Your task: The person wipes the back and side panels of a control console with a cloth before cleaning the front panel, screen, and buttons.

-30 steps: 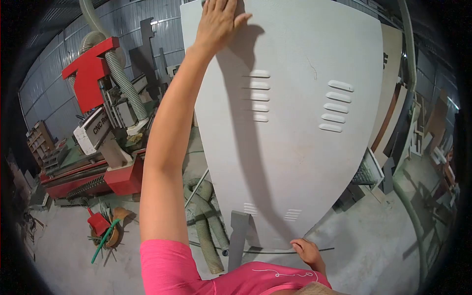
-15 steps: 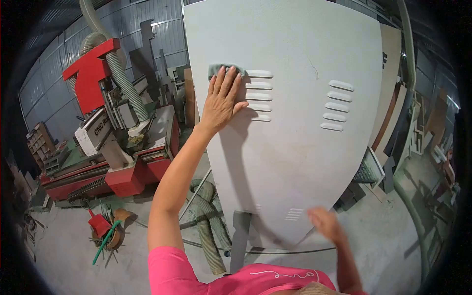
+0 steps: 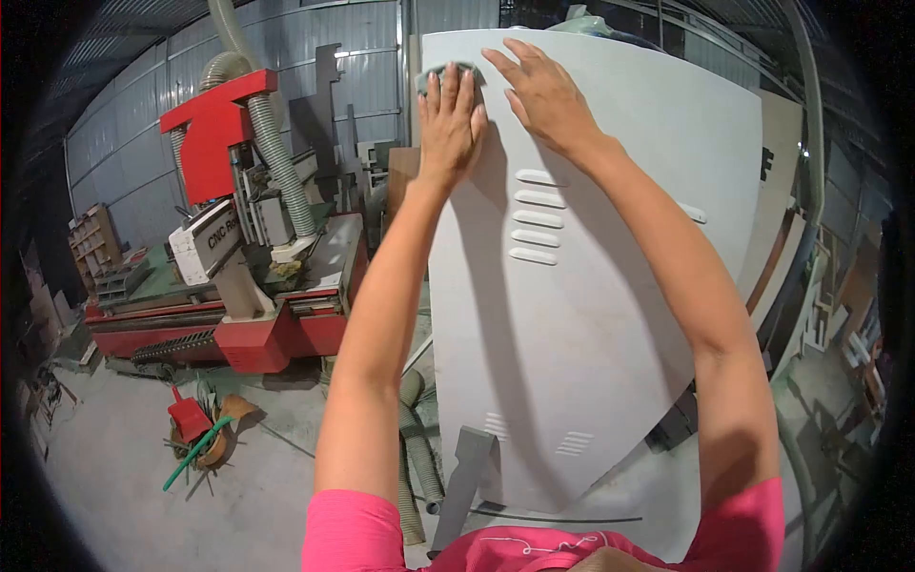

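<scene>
A tall white panel (image 3: 620, 105) with rows of slotted vents stands upright in front of me. High on its left edge, my left hand (image 3: 452, 129) presses a folded grey-green cloth (image 3: 467, 71) against the surface, fingers laid over it. Just right of the cloth is my right hand (image 3: 545, 95), its fingers spread near the top of the panel and nothing in them. Below both hands sits a column of raised vent slots (image 3: 538, 217); my right forearm covers most of the other column.
To the left stands a red and white CNC machine (image 3: 205, 238) with ribbed hoses. A red dustpan (image 3: 190, 419) and a green-handled brush (image 3: 198, 452) lie by a basket on the floor. A grey upright piece (image 3: 464, 477) and flexible ducting (image 3: 419, 448) are near the panel's foot.
My left hand has slid the cloth upward to near the panel's top left. My right hand has risen from low on the right to beside it. The view has shifted left.
</scene>
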The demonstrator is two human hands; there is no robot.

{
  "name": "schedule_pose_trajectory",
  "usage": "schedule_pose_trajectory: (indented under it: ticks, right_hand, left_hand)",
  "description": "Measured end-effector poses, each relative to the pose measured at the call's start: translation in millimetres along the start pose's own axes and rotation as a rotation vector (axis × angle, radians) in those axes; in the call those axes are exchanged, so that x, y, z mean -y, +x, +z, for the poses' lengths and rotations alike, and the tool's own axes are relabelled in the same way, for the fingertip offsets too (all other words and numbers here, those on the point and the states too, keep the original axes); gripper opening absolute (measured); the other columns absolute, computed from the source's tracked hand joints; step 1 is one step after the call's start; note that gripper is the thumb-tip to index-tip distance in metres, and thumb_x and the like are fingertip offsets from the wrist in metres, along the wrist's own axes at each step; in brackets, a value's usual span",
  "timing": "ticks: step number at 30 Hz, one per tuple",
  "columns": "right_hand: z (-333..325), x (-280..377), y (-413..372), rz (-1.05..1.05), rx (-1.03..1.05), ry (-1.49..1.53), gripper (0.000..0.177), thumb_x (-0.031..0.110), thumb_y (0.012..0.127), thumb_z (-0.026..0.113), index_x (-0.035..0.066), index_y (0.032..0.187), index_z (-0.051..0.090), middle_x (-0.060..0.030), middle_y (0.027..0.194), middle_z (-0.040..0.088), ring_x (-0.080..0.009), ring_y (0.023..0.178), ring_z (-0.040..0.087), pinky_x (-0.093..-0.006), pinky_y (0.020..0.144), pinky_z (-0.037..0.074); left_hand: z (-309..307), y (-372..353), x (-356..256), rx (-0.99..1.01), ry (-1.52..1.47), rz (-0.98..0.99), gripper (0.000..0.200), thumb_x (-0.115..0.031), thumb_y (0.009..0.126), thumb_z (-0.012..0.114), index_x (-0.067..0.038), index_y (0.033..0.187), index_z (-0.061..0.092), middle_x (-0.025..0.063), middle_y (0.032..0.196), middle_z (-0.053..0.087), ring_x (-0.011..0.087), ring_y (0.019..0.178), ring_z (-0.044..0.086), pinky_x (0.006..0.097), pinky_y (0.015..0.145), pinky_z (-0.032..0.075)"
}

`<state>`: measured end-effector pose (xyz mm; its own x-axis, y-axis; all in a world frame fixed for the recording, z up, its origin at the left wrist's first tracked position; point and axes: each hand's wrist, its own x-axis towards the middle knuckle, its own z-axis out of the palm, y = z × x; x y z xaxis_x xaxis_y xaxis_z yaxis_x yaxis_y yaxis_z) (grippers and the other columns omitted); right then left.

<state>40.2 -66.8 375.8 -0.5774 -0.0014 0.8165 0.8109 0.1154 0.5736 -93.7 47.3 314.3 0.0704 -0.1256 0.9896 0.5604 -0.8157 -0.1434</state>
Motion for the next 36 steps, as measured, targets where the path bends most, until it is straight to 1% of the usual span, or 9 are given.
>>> schedule_pose_trajectory:
  ticks: [3,8,15,20,24,27,29,31,36]
  right_hand:
    - [24,15,5,-0.091,0.095,0.000,0.062,0.006,0.080,0.061,0.018,0.137,0.041,-0.0129,0.138,0.043,-0.0315,0.126,0.043,-0.0427,0.105,0.034]
    - [51,63,-46,-0.267,0.292,0.120,0.058,0.024,0.082,0.061,0.019,0.136,0.042,-0.0078,0.140,0.042,-0.0280,0.130,0.040,-0.0487,0.108,0.028]
    - [55,84,-69,-0.331,0.313,0.096,0.038,0.018,0.085,0.055,0.016,0.122,0.053,-0.0066,0.135,0.048,-0.0259,0.128,0.043,-0.0476,0.109,0.030]
    - [46,21,-7,-0.239,0.155,-0.229,0.038,0.023,0.084,0.058,0.017,0.122,0.056,-0.0049,0.136,0.048,-0.0255,0.128,0.042,-0.0460,0.107,0.032]
    - [45,-18,38,-0.129,-0.087,-0.364,0.033,0.022,0.088,0.053,0.006,0.117,0.056,-0.0172,0.125,0.052,-0.0334,0.119,0.048,-0.0477,0.100,0.037]
    - [45,-4,38,0.037,0.052,-0.285,0.041,0.028,0.090,0.049,0.005,0.124,0.053,-0.0167,0.137,0.045,-0.0316,0.130,0.038,-0.0489,0.108,0.028]
    - [60,23,22,-0.031,-0.104,-0.262,0.034,0.022,0.088,0.051,0.008,0.119,0.055,-0.0159,0.129,0.050,-0.0315,0.124,0.043,-0.0484,0.103,0.032]
    - [73,56,-12,0.002,0.094,-0.289,0.046,0.027,0.087,0.057,0.022,0.132,0.050,-0.0037,0.140,0.043,-0.0253,0.134,0.035,-0.0497,0.107,0.029]
    - [84,163,-141,-0.135,0.404,-0.036,0.052,0.027,0.085,0.055,0.018,0.136,0.045,-0.0072,0.148,0.034,-0.0283,0.139,0.025,-0.0525,0.112,0.017]
  left_hand:
    - [-6,-42,-4,0.025,-0.035,-0.049,0.054,-0.024,0.095,0.040,-0.004,0.144,0.028,0.0188,0.152,0.019,0.0429,0.138,0.018,0.0562,0.110,0.016]
    - [-37,-94,-33,-0.024,-0.873,-0.510,0.064,-0.012,0.097,0.031,0.004,0.145,-0.008,0.0258,0.151,0.014,0.0320,0.142,0.015,0.0362,0.114,0.016]
    - [-51,-147,-67,-0.327,-0.745,-0.780,0.048,-0.019,0.100,0.035,0.005,0.140,0.023,0.0214,0.141,0.033,0.0317,0.130,0.035,0.0398,0.110,0.026]
    - [-11,-229,-42,-0.191,-0.192,-0.778,0.046,-0.030,0.100,0.034,0.003,0.133,0.038,0.0231,0.131,0.046,0.0372,0.118,0.046,0.0421,0.097,0.038]
    - [-4,-269,-41,-0.026,-0.336,-1.059,0.049,-0.042,0.099,0.034,-0.001,0.112,0.057,0.0215,0.091,0.063,0.0351,0.087,0.062,0.0414,0.080,0.046]
    - [-12,-282,-36,0.007,-0.535,-1.108,0.054,-0.045,0.099,0.035,0.003,0.105,0.059,0.0172,0.089,0.064,0.0306,0.084,0.061,0.0391,0.079,0.045]
    - [-10,-301,-32,0.015,-0.585,-1.190,0.059,-0.048,0.099,0.033,0.005,0.107,0.059,0.0148,0.093,0.065,0.0277,0.088,0.060,0.0365,0.082,0.044]
    - [-17,-318,-35,0.022,-0.635,-1.271,0.063,-0.050,0.099,0.032,0.006,0.108,0.060,0.0124,0.097,0.065,0.0248,0.092,0.059,0.0338,0.084,0.043]
    - [-38,-372,-35,0.090,-1.105,-1.496,0.083,-0.063,0.095,0.019,0.006,0.133,0.045,0.0144,0.132,0.051,0.0210,0.123,0.046,0.0281,0.105,0.029]
